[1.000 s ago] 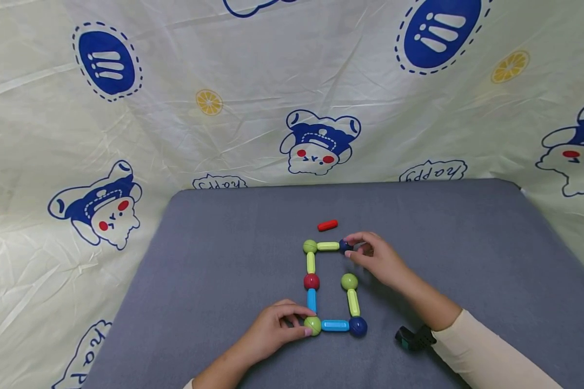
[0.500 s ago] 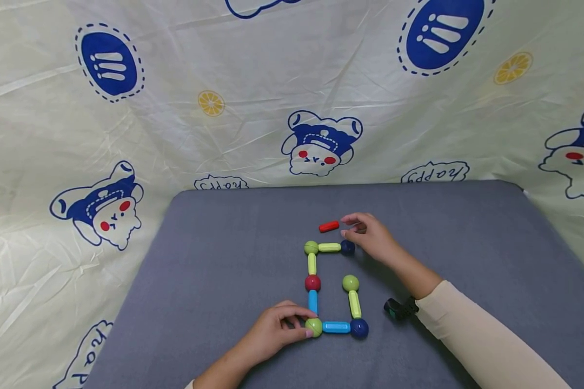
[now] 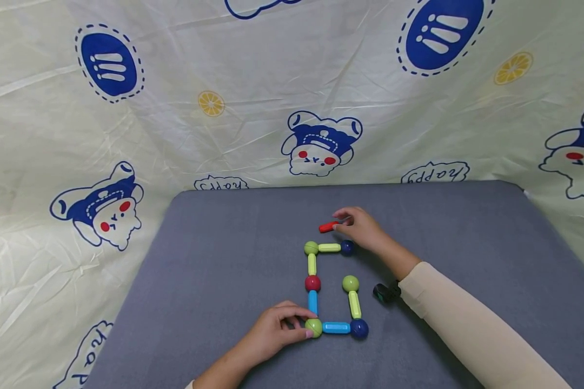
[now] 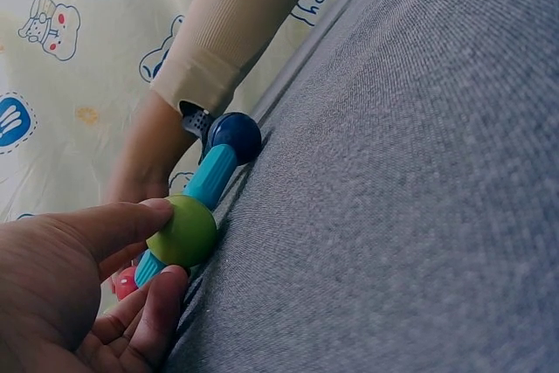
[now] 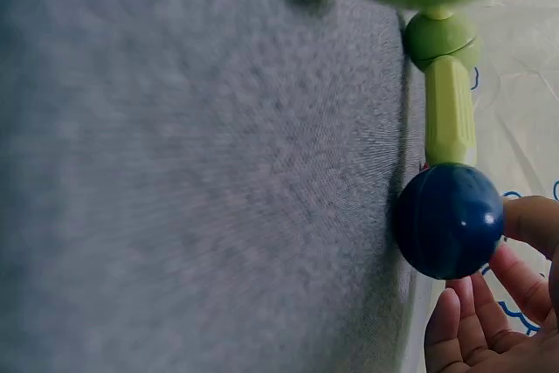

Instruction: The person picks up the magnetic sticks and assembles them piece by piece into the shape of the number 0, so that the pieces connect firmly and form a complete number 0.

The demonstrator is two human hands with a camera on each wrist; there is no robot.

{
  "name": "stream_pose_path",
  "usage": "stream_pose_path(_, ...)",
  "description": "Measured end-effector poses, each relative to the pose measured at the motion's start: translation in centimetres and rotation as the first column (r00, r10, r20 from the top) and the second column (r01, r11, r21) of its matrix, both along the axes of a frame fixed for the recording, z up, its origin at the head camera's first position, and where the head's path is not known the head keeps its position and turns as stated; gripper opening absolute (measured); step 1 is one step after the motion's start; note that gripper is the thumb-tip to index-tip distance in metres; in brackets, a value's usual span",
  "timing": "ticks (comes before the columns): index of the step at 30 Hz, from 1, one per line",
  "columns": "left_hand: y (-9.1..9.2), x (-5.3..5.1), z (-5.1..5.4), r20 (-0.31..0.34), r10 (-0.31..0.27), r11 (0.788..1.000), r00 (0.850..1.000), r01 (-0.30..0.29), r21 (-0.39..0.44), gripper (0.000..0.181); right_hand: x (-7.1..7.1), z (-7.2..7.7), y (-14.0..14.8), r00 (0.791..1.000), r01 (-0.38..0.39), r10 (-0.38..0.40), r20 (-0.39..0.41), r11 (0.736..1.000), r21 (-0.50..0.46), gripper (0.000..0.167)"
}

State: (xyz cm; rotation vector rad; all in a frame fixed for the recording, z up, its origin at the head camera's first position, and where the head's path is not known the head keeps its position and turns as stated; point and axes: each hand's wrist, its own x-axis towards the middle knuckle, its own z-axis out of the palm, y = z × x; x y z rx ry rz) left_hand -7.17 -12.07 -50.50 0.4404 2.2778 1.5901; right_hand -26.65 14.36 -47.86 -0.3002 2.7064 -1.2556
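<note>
In the head view, my left hand (image 3: 282, 327) pinches the lower-left green ball (image 4: 183, 231) between thumb and fingers. That ball joins a frame of balls and rods lying on the table: blue rods (image 3: 336, 328), yellow-green rods (image 3: 329, 248), a red ball (image 3: 313, 283), dark blue balls (image 3: 359, 328) and further green balls (image 3: 350, 283). Between the right green ball and the upper dark blue ball (image 5: 449, 221) there is a gap. My right hand (image 3: 362, 229) is at the loose red rod (image 3: 327, 227), its thumb over the rod's right end and its fingers apart above.
The grey cloth-covered table (image 3: 224, 259) lies beneath everything. A printed curtain (image 3: 253, 135) hangs behind its far edge. A dark device (image 3: 386, 293) sits at my right wrist, close to the right side of the frame.
My right hand has left the upper dark blue ball and moved up and left to the red rod. The left hand stays on the green ball.
</note>
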Motion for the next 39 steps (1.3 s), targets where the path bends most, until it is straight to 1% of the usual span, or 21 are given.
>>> stream_pose_path(3,0.0,0.0,0.0,0.002,-0.002,1.000,1.000,0.002,0.004,0.025,-0.4,-0.2,-0.3,1.000,-0.019,0.019,-0.004,1.000,0.006,0.037)
stream_pose_path(9,0.0,0.0,0.1,0.016,-0.006,1.000,1.000,0.006,0.018,0.025,-0.7,-0.6,-0.5,0.999,-0.044,0.044,-0.015,0.999,0.025,0.034)
stream_pose_path(14,0.0,0.0,0.1,0.016,-0.007,1.000,1.000,0.007,0.021,0.025,-1.1,-0.8,-0.4,0.998,-0.056,0.056,0.006,0.997,0.061,0.032)
stream_pose_path(19,0.0,0.1,0.1,0.016,-0.006,1.000,1.000,0.006,0.023,0.025,-1.5,-1.0,-0.5,0.997,-0.083,0.082,0.009,0.994,0.071,0.030)
stream_pose_path(24,-0.1,0.0,0.1,0.013,-0.005,1.000,1.000,0.005,0.015,0.025,-1.6,-1.0,-0.6,0.995,-0.094,0.091,0.029,0.991,0.095,0.028)
stream_pose_path(27,-0.1,0.0,0.0,0.006,-0.007,1.000,1.000,0.007,0.009,0.025,-1.6,-1.0,-0.7,0.995,-0.093,0.091,0.027,0.990,0.102,0.026)
stream_pose_path(31,-0.1,0.0,-0.1,0.003,-0.009,1.000,1.000,0.009,0.010,0.025,-1.6,-0.9,-0.7,0.997,-0.072,0.069,0.029,0.994,0.087,0.024)
stream_pose_path(35,-0.1,-0.1,-0.1,-0.006,-0.010,1.000,1.000,0.010,0.008,0.026,-1.4,-0.7,-0.3,0.999,-0.013,0.011,0.038,0.998,0.062,0.025)
stream_pose_path(39,0.0,0.0,-0.1,-0.019,-0.009,1.000,1.000,0.009,0.007,0.026,-1.2,-0.3,0.3,0.999,0.034,-0.035,0.017,0.999,0.036,0.028)
